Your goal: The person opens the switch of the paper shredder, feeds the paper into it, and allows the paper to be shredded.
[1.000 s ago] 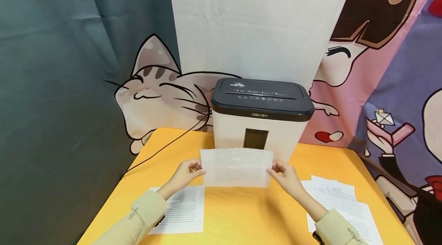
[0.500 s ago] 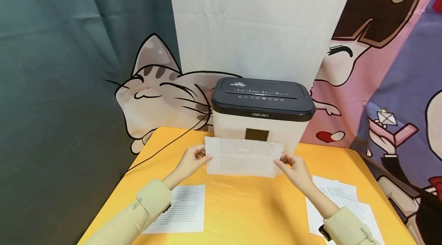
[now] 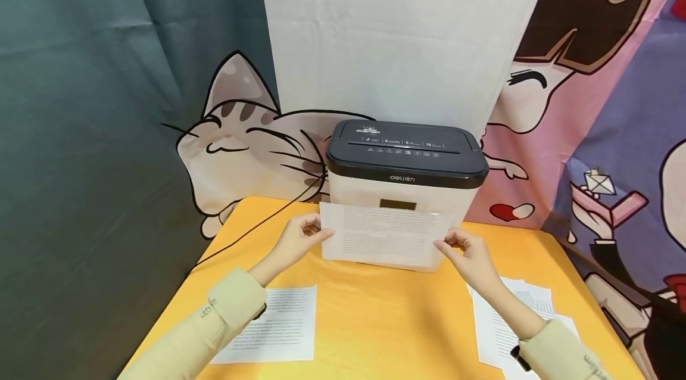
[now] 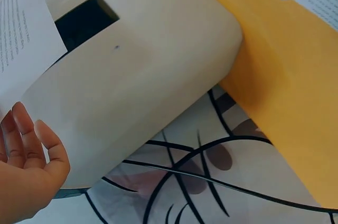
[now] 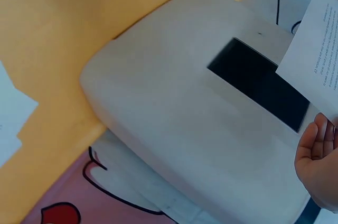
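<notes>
Both hands hold a printed sheet of paper (image 3: 383, 237) up in front of the shredder (image 3: 407, 153), apart from the slot in its dark lid. My left hand (image 3: 300, 238) pinches the sheet's left edge, and my right hand (image 3: 468, 255) pinches its right edge. In the left wrist view the left hand (image 4: 31, 160) shows with curled fingers by the sheet (image 4: 26, 34). The right wrist view has the right hand (image 5: 319, 160) at the sheet's (image 5: 317, 55) edge, partly cut off by the frame. The sheet hides the lower part of the shredder's white bin and most of its dark window.
A printed sheet (image 3: 284, 326) lies on the yellow table (image 3: 370, 320) under the left forearm. Several overlapping sheets (image 3: 493, 332) lie at the right, partly under the right forearm. A black cable (image 3: 241, 240) runs left from the shredder. Printed curtains (image 3: 396, 40) hang behind.
Both hands have raised the sheet and carried it slightly right, closer to the shredder's lid. It now covers more of the bin and window. The papers on the table have stayed put.
</notes>
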{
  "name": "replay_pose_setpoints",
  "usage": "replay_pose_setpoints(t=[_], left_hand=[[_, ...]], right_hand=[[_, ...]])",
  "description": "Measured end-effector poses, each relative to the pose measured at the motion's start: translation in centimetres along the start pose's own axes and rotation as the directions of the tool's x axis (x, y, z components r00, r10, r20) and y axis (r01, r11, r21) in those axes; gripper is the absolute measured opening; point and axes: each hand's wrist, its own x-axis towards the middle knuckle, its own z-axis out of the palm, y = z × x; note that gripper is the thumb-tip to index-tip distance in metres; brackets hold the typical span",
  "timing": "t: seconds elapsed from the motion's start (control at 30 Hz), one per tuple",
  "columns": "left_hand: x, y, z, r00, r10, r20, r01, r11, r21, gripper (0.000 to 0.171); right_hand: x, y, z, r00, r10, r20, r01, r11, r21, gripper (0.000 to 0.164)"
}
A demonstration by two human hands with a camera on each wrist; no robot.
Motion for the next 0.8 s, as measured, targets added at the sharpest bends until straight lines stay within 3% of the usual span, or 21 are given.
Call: replay_pose_setpoints(t=[0.13,0.37,0.63,0.8], left_hand=[[0.1,1.0,-0.4,1.0,0.003,-0.01,-0.003,1.0,-0.001,0.02],[0.9,2.5,-1.5,0.998,0.065,-0.022,-0.065,0.998,-0.003,0.018],[2.2,5.0,-2.4,0.991,0.133,-0.005,-0.133,0.991,0.02,0.012],[3.3,6.2,-2.9,0.988,0.156,-0.008,-0.156,0.988,0.015,0.009]], right_hand=[[0.6,-0.8,-0.6,1.0,-0.011,-0.006,0.011,1.0,0.018,0.009],[1.9,-1.7,-1.4,0.999,-0.039,-0.016,0.04,0.998,0.046,0.01],[3.3,-3.2,-2.7,0.994,-0.08,-0.078,0.081,0.997,0.008,0.008],[4.2,-4.3,-4.0,0.993,-0.097,-0.072,0.096,0.995,-0.016,0.008]])
